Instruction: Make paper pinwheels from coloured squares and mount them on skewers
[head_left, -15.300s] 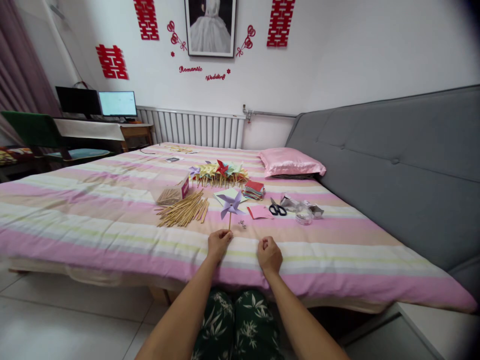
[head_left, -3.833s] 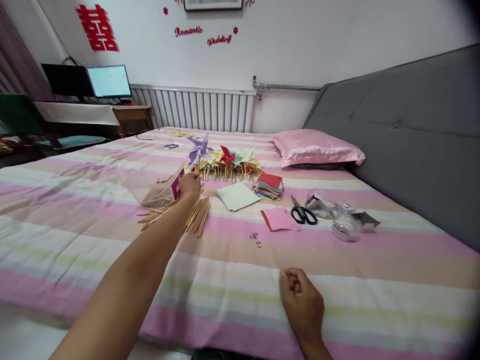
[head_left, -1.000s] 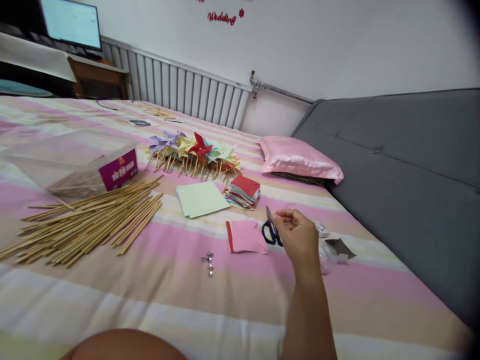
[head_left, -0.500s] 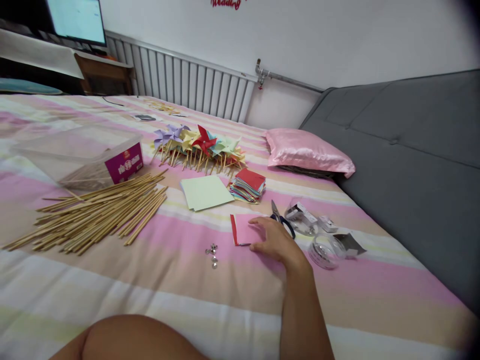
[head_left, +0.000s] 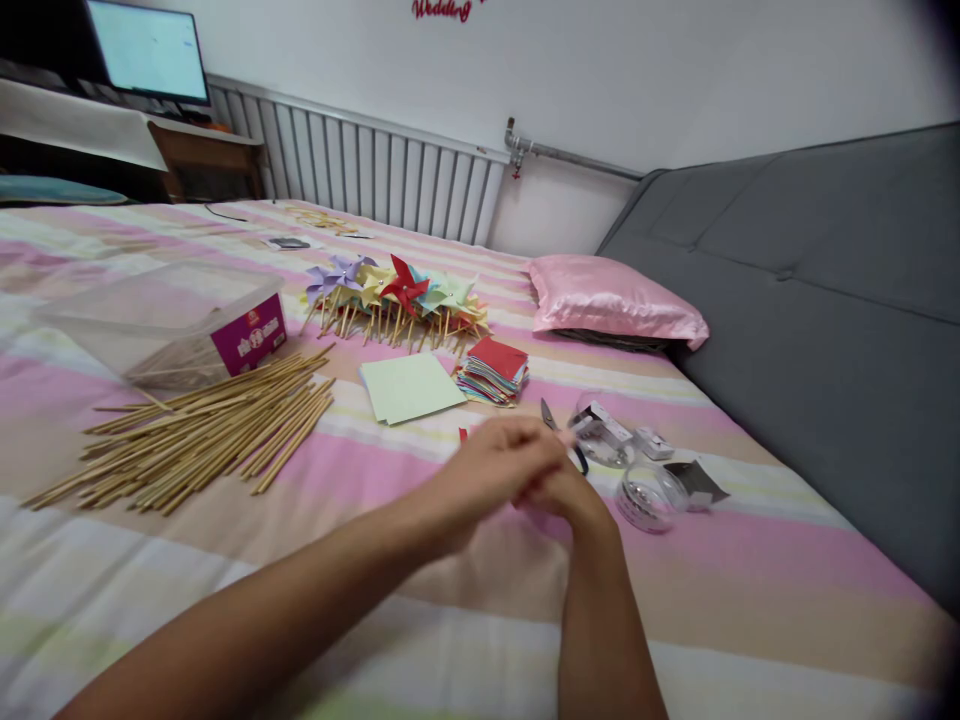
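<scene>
My left hand (head_left: 495,465) and my right hand (head_left: 574,500) meet above the bed (head_left: 375,620), over the spot where a small pile of pink paper lies on a red sheet (head_left: 463,434). Only a sliver of that red sheet shows. The left hand's fingers are closed, and a pale pink paper corner (head_left: 568,438) sticks out at their tips. The left hand hides most of the right hand, so I cannot see its fingers. The black-handled scissors (head_left: 550,415) lie just behind the hands, partly covered.
Bamboo sticks (head_left: 202,435) lie at the left beside a clear plastic box (head_left: 172,325). Behind are finished pinwheels (head_left: 397,290), a green sheet (head_left: 409,387) and a stack of coloured paper (head_left: 491,372). Clear tape rolls (head_left: 649,495) sit at the right, near a pink pillow (head_left: 615,305) and a grey headboard (head_left: 825,300).
My left hand has come in from the lower left and joined the right hand over the pink paper. The right hand, flat on the paper half a second ago, has drawn back slightly.
</scene>
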